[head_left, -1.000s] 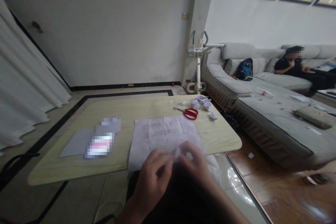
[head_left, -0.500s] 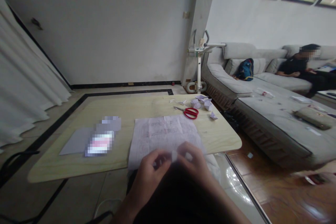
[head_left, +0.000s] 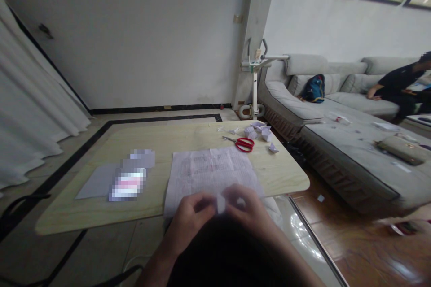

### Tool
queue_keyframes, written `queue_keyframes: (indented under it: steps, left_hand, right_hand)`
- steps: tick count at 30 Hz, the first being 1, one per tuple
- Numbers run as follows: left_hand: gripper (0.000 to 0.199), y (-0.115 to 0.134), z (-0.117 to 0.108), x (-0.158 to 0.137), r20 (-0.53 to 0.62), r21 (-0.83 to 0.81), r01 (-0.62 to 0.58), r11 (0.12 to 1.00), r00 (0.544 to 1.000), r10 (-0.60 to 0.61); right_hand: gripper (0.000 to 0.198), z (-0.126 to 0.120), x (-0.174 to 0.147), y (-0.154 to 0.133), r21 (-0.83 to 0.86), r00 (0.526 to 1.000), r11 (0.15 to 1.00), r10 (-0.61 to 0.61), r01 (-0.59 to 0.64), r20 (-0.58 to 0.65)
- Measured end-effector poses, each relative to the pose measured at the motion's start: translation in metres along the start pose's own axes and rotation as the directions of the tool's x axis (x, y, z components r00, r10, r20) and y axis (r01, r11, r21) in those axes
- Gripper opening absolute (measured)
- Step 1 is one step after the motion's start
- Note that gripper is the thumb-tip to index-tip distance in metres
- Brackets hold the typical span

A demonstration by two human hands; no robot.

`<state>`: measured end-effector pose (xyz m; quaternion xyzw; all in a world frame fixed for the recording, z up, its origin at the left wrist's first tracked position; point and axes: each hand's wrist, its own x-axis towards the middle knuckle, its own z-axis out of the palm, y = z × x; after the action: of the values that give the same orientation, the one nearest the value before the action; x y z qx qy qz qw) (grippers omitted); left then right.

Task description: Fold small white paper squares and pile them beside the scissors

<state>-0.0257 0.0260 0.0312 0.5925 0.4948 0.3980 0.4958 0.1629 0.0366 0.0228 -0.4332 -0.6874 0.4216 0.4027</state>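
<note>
Between my two hands is a small piece of white paper (head_left: 221,203), blurred, its exact shape unclear. My left hand (head_left: 193,213) pinches its left side with thumb and fingers. On the other side, the fingers of my right hand (head_left: 245,206) are closed on the same piece. Both hands are over the near edge of a large creased printed sheet (head_left: 208,166) that lies on the table and hangs past its front edge. Beyond the sheet lie red-handled scissors (head_left: 244,144), blades pointing left.
Several folded paper pieces (head_left: 251,132) sit at the table's far right corner. At left on the wooden table (head_left: 134,136) are white sheets (head_left: 96,181) and a pixelated bright object (head_left: 128,184). A grey sofa (head_left: 350,161) stands right, with a seated person (head_left: 399,80) and a backpack (head_left: 314,89).
My hands have shifted very slightly, and the white paper between them shows a little more. On the sofa, the person has leaned to the right.
</note>
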Motion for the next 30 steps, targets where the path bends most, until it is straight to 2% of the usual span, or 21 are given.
queue_keyframes:
  steps: [5, 12, 14, 17, 20, 22, 26, 30]
  left_hand:
    - [0.013, -0.003, 0.001, 0.001, -0.032, 0.042, 0.012, 0.999, 0.999, -0.010]
    - [0.013, -0.004, 0.003, 0.002, 0.009, 0.025, 0.104, 0.994, 0.994, -0.105]
    - [0.013, -0.005, 0.004, 0.003, 0.019, -0.006, 0.123, 0.992, 0.992, -0.123]
    - [0.014, -0.007, 0.005, 0.004, 0.023, -0.038, 0.138, 0.990, 0.990, -0.137]
    - [0.018, -0.010, 0.004, 0.004, 0.045, -0.078, 0.138, 0.987, 0.990, -0.134]
    - [0.022, -0.012, 0.004, 0.003, 0.078, -0.107, 0.119, 0.987, 0.991, -0.111]
    - [0.018, -0.015, 0.004, 0.002, 0.111, -0.105, 0.098, 0.990, 0.990, -0.086]
    - [0.016, -0.014, 0.004, 0.002, 0.146, -0.125, 0.141, 0.982, 0.982, -0.122]
  right_hand:
    - [0.019, -0.001, 0.000, -0.003, -0.016, 0.998, 0.999, 0.044, -0.043, 0.041]
    - [0.048, -0.012, -0.004, -0.016, -0.186, 0.985, 0.982, 0.059, -0.028, 0.160]
    - [0.055, -0.014, -0.006, -0.017, -0.211, 0.988, 0.978, 0.029, 0.004, 0.153]
    - [0.062, -0.014, -0.008, -0.019, -0.234, 0.987, 0.965, -0.089, 0.119, 0.134]
    - [0.064, -0.015, -0.007, -0.021, -0.227, 0.957, 0.942, -0.203, 0.249, 0.205]
    - [0.066, -0.015, -0.006, -0.024, -0.224, 0.939, 0.932, -0.222, 0.284, 0.263]
    - [0.066, -0.016, -0.005, -0.029, -0.252, 0.910, 0.927, -0.171, 0.279, 0.377]
    - [0.060, -0.017, -0.007, -0.032, -0.269, 0.925, 0.937, -0.117, 0.224, 0.362]
